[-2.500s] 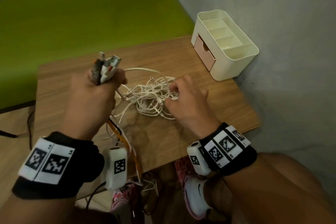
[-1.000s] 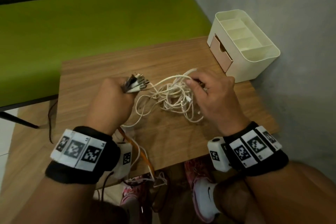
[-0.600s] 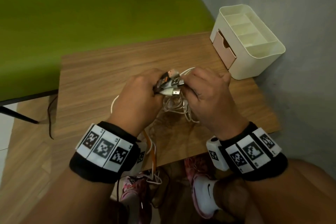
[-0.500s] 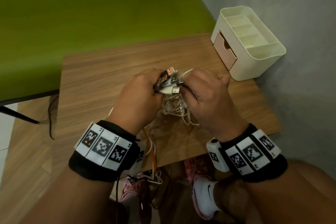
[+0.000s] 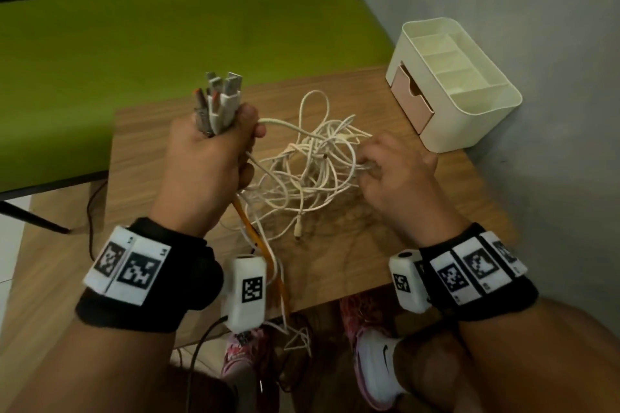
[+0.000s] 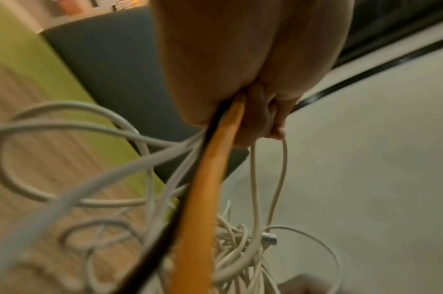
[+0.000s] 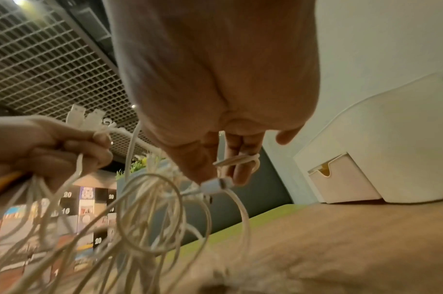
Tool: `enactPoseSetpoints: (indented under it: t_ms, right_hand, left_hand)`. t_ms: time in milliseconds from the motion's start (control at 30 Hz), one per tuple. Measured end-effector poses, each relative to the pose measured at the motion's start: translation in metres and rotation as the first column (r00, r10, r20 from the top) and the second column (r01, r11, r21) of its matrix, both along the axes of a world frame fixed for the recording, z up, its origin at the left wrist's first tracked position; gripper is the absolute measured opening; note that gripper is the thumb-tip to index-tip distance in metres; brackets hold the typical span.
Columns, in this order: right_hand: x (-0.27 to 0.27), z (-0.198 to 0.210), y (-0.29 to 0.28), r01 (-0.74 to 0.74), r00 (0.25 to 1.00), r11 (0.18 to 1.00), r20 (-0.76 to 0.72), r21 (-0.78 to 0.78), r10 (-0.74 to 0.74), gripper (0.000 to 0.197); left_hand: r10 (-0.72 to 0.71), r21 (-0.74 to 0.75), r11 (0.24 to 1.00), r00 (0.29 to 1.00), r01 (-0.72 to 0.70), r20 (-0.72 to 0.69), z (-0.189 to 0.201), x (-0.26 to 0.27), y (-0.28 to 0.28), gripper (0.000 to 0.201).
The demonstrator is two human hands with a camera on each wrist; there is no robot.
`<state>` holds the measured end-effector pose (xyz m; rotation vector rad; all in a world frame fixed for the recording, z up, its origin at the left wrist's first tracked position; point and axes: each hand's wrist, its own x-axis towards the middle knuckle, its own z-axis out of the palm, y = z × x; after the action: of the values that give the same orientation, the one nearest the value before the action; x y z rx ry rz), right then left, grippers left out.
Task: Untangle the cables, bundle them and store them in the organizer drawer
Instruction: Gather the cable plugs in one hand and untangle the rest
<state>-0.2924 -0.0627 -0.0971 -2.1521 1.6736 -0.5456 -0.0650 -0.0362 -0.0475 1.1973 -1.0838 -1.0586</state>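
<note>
My left hand is raised above the small wooden table and grips a bunch of cable ends, with several USB plugs sticking up from the fist. An orange cable and a black cable hang down from the same fist past the table's front edge. A tangle of white cables lies on the table between my hands. My right hand is at the tangle's right side, and its fingers pinch a white cable near its plug. The cream organizer with a pink drawer, slightly open, stands at the table's back right corner.
A green bench runs behind and to the left of the table. A grey wall stands close on the right. My shoes and loose cable ends are under the table's front edge.
My hands were together at the plugs half a second ago. The left hand has since lifted the plug bunch up and left, and the right hand has dropped back to the tangle and pinched a cable.
</note>
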Motion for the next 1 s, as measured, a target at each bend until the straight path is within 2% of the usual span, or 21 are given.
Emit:
enactPoseSetpoints:
  t_ms: [67,133,200,233,333,400,500,600,700,800,900,967,1000]
  right_hand:
    - [0.000,0.010,0.002,-0.008,0.996,1.000,0.091,-0.003,0.008,0.021]
    - [0.001,0.023,0.005,0.018,0.970,0.989,0.243,-0.145,0.018,0.024]
    - [0.006,0.034,0.010,0.033,0.911,0.960,0.403,-0.280,0.087,0.027]
    - [0.010,0.038,0.013,0.025,0.878,0.958,0.464,-0.285,0.115,0.027]
    - [0.022,0.039,0.021,-0.043,0.807,0.984,0.575,-0.172,0.135,0.020]
    - [0.026,0.031,0.021,-0.087,0.827,0.994,0.551,-0.072,0.112,0.015]
    - [0.023,0.014,0.015,-0.136,0.895,0.990,0.435,0.045,0.104,0.011]
    - [0.021,0.003,0.009,-0.108,0.952,0.992,0.295,0.067,0.084,0.009]
    - [0.020,0.002,0.004,-0.039,0.996,0.996,0.078,0.084,0.032,0.007]
    - [0.017,0.004,0.005,-0.014,0.998,0.999,-0.053,0.051,0.017,0.008]
    - [0.012,0.012,0.008,-0.046,0.999,0.998,0.002,-0.030,0.046,0.008]
    - [0.010,0.025,0.011,-0.062,0.974,0.991,0.211,-0.115,0.086,0.017]
    - [0.011,0.033,0.014,-0.067,0.933,0.990,0.343,-0.124,0.106,0.021]
  left_hand:
    - [-0.015,0.033,0.999,0.996,0.012,0.086,-0.005,0.000,-0.002,0.034]
    - [-0.042,0.055,0.998,0.993,0.036,0.109,-0.006,-0.002,-0.001,0.030]
    - [-0.072,0.065,0.996,0.992,0.066,0.107,-0.006,-0.007,0.000,0.027]
    - [-0.091,0.068,0.994,0.990,0.083,0.112,-0.006,-0.010,0.001,0.027]
    - [-0.140,0.072,0.989,0.984,0.133,0.109,-0.006,-0.020,0.003,0.026]
    - [-0.180,0.058,0.983,0.982,0.177,0.064,-0.005,-0.024,0.004,0.026]
    - [-0.210,0.043,0.976,0.976,0.213,-0.062,-0.001,-0.028,0.008,0.027]
    - [-0.180,0.042,0.980,0.961,0.193,-0.209,0.003,-0.025,0.010,0.018]
    - [-0.131,0.041,0.987,0.928,0.155,-0.350,0.006,-0.015,0.010,0.016]
    - [-0.130,0.044,0.987,0.930,0.154,-0.343,0.005,-0.011,0.009,0.017]
    - [-0.172,0.083,0.978,0.967,0.190,-0.189,0.003,-0.014,0.007,0.022]
    - [-0.199,0.102,0.971,0.970,0.214,-0.139,0.002,-0.019,0.007,0.028]
    - [-0.212,0.102,0.969,0.969,0.226,-0.129,0.002,-0.022,0.007,0.029]
